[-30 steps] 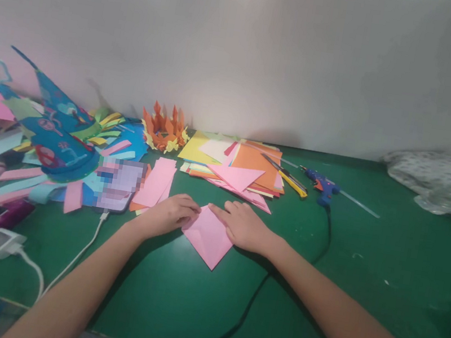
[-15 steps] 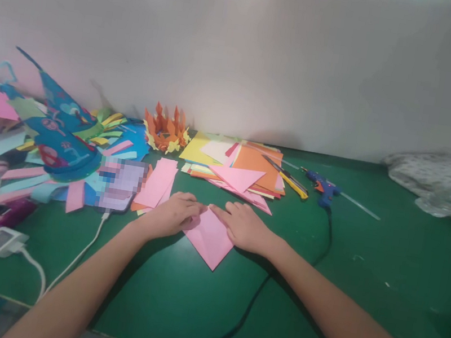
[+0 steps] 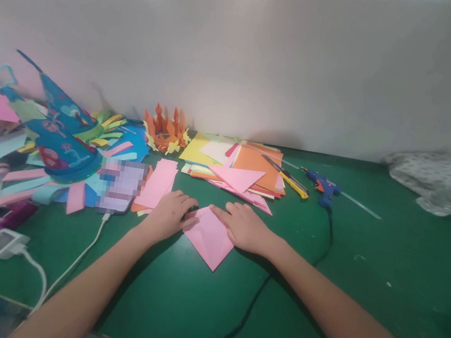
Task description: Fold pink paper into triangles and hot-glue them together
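A pink folded paper (image 3: 209, 238) lies on the green table (image 3: 171, 297) in front of me, one corner pointing toward me. My left hand (image 3: 170, 214) rests at its left edge with the fingers curled down and pressing on the paper. My right hand (image 3: 244, 227) lies flat on the paper's upper right edge. Its index finger is stretched toward the top corner.
A stack of coloured paper sheets (image 3: 238, 168) lies behind the hands, with a yellow utility knife (image 3: 288, 177) and a blue glue gun (image 3: 320, 186) beside it. The glue gun's black cord (image 3: 257, 294) runs under my right arm. Paper crafts (image 3: 59, 137), a phone (image 3: 120, 186) and a white charger (image 3: 2, 242) are at left. A plastic bag (image 3: 441, 180) is at far right.
My left hand has drawn back a little to the left along the paper's edge, uncovering the top corner. The right hand and the paper have stayed put.
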`<action>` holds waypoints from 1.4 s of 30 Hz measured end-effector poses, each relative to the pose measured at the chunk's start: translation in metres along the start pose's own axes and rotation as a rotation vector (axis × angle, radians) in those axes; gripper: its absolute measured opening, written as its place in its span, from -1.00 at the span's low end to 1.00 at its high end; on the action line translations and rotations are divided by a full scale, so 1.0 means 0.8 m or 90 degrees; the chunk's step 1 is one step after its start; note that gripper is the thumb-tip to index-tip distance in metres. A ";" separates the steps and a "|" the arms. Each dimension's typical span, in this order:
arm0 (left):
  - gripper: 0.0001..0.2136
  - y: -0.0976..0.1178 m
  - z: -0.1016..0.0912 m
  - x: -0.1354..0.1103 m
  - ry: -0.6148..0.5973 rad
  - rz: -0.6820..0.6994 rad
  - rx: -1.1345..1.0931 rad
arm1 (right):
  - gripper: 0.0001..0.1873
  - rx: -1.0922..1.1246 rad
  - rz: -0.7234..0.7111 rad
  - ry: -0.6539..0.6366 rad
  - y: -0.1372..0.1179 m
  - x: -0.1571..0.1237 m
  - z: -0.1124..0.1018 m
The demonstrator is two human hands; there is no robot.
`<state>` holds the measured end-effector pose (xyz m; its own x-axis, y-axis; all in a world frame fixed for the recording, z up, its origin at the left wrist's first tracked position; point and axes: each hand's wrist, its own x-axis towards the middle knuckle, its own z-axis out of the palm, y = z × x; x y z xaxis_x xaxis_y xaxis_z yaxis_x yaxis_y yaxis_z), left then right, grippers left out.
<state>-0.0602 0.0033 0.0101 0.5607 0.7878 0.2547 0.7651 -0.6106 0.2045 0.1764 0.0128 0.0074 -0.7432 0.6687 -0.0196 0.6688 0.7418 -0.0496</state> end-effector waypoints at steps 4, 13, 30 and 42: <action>-0.82 -0.001 0.016 0.000 -0.004 -0.105 -0.077 | -0.44 0.005 0.001 0.012 0.001 -0.001 0.003; -0.94 0.012 0.016 0.002 0.032 -0.082 -0.260 | -0.43 0.005 0.002 0.019 0.002 -0.001 0.006; -0.81 0.001 0.009 0.004 -0.047 0.156 -0.221 | -0.41 0.039 0.001 0.011 0.000 -0.003 0.000; -0.76 -0.020 -0.005 -0.009 -0.163 0.057 -0.283 | -0.44 0.023 -0.004 0.017 0.001 -0.002 0.004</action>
<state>-0.0775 0.0069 0.0085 0.7201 0.6911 0.0623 0.5329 -0.6083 0.5883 0.1783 0.0118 0.0040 -0.7459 0.6661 0.0081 0.6632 0.7436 -0.0849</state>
